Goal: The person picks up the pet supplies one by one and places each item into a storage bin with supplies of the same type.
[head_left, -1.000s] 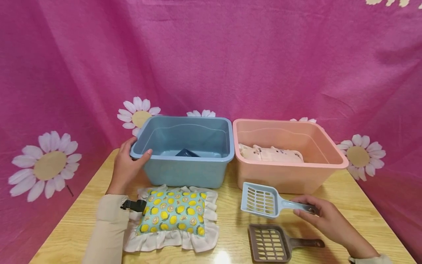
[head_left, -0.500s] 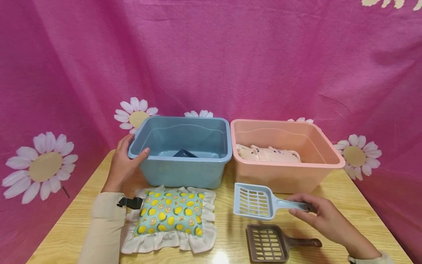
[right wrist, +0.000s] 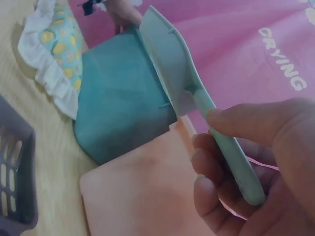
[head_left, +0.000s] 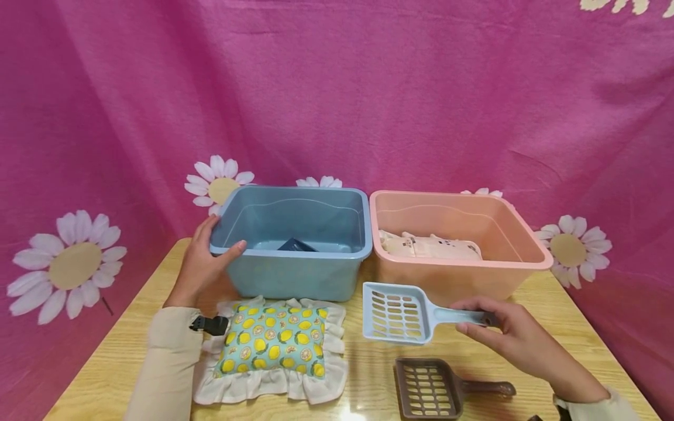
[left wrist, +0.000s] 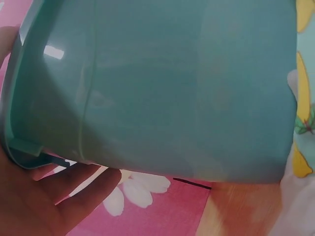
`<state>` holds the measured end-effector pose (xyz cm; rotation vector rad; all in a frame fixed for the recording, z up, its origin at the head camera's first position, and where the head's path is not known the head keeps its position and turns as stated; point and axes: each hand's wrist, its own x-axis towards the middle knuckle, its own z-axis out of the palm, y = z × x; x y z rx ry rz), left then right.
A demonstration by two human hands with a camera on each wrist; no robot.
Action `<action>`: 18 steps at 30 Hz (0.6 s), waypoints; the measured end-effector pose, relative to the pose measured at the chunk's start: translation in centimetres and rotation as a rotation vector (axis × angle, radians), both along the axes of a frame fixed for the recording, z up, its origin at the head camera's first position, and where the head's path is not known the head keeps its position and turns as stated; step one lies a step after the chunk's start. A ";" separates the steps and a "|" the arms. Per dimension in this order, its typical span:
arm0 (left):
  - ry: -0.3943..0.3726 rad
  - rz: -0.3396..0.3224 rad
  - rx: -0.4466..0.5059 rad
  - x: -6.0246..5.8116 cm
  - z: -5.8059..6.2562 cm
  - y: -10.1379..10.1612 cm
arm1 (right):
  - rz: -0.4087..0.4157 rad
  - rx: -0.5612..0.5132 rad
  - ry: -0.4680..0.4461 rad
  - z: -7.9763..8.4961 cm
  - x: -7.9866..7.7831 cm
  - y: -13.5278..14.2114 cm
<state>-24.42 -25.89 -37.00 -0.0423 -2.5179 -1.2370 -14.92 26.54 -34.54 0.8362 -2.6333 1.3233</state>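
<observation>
My right hand (head_left: 518, 339) pinches the handle of a light blue litter scoop (head_left: 397, 313) between thumb and fingers. The slotted head points left, held above the table in front of the bins. In the right wrist view the scoop's handle (right wrist: 229, 147) lies across the fingers under the thumb. My left hand (head_left: 202, 260) holds the left front corner of a blue plastic bin (head_left: 295, 278), thumb at the front rim and fingers along the side. Inside that bin lies a dark blue object (head_left: 296, 245), mostly hidden. A brown litter scoop (head_left: 455, 388) lies below the blue one.
Beside the blue bin stands a pink bin (head_left: 453, 280) with a pale printed cloth item (head_left: 432, 247) inside. A lemon-print cushion (head_left: 274, 342) with a white ruffle lies in front of the blue bin. A magenta flowered curtain (head_left: 337, 93) hangs behind the wooden table (head_left: 110, 380).
My right hand has carried the light blue scoop leftward and slightly up, from beside the pink bin toward the gap between the bins. The left hand stays at the blue bin's corner.
</observation>
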 end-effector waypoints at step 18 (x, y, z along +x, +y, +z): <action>-0.038 0.012 -0.061 0.7 0.4 0.2 | 0.067 -0.066 0.077 2.7 -1.4 -3.1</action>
